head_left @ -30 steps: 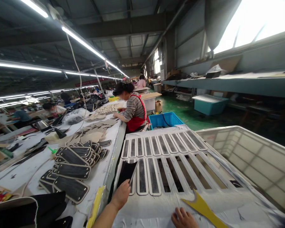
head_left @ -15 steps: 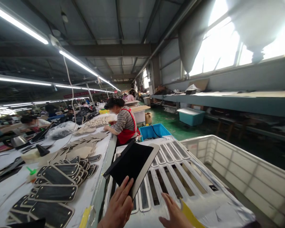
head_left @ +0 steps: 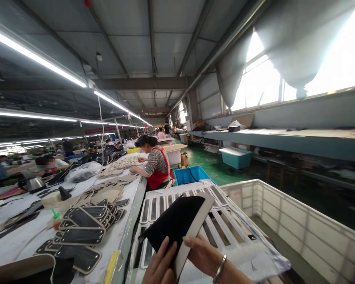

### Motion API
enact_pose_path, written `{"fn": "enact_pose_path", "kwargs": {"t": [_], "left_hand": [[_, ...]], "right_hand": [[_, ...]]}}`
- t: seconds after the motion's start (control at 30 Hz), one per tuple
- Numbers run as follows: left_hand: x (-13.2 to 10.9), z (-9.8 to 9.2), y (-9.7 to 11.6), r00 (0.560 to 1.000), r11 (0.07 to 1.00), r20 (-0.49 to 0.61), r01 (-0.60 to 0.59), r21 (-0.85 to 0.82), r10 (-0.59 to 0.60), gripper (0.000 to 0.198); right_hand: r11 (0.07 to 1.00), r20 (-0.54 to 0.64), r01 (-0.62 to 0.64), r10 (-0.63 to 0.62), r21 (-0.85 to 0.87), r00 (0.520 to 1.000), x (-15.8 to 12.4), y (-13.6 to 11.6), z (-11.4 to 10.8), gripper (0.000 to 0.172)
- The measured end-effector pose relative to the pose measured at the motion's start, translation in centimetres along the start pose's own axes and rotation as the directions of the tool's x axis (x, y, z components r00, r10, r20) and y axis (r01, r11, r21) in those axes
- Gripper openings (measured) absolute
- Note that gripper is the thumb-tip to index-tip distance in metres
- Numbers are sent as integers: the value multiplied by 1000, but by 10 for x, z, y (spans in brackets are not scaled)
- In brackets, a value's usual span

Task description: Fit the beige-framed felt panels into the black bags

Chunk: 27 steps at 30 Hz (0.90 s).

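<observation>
A black panel with a pale grey-beige border (head_left: 177,221) is held up in front of me, tilted, over a white board with long slots (head_left: 225,236). My left hand (head_left: 162,262) grips its lower part, fingers lying over the black face and thumb hidden behind. At the pale right edge, my right hand (head_left: 202,254) pinches the same panel; a silver bracelet is on that wrist. Rounded dark pieces with pale rims (head_left: 83,236) are piled on the white table (head_left: 114,221) to the left. Similar narrow pieces (head_left: 154,209) lie in rows on the slotted board.
A person in a red apron (head_left: 159,165) works at the table's far side. Beyond the board is a blue bin (head_left: 192,173); a large white crate (head_left: 301,217) stands right. A pale curved piece (head_left: 23,264) fills the lower left corner.
My right hand has moved from open over the board to the panel's right edge and taken hold. The panel has shifted right and down. The view has tilted up slightly.
</observation>
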<state>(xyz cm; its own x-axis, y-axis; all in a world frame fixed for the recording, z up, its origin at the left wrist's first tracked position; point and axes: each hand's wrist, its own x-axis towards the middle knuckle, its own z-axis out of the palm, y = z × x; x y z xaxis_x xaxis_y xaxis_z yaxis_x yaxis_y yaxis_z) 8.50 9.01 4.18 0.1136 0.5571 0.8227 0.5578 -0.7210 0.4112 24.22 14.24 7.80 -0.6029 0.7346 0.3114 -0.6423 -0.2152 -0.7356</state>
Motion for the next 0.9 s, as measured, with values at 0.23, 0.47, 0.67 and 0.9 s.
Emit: {"fn": "enact_pose_path", "kwargs": {"t": [0.23,0.47,0.67,0.9], "left_hand": [[58,-87,-3,522,103,173,456,-884,-835,19],[62,-109,-1,341,-96,267,443,-891,-901,15],[58,-114,26,323,-108,388,633,-767,-863,15],[46,-128,41,289,-91,618,856,-508,-731,30]], "right_hand": [[929,-170,-123,67,-349,983,-17,-64,15,60],[423,-222,-68,-327,-904,919,-20,-74,1,36],[-419,380,226,-330,-879,864,-19,-81,32,68],[-495,413,444,178,-746,893,-12,-76,42,86]]}}
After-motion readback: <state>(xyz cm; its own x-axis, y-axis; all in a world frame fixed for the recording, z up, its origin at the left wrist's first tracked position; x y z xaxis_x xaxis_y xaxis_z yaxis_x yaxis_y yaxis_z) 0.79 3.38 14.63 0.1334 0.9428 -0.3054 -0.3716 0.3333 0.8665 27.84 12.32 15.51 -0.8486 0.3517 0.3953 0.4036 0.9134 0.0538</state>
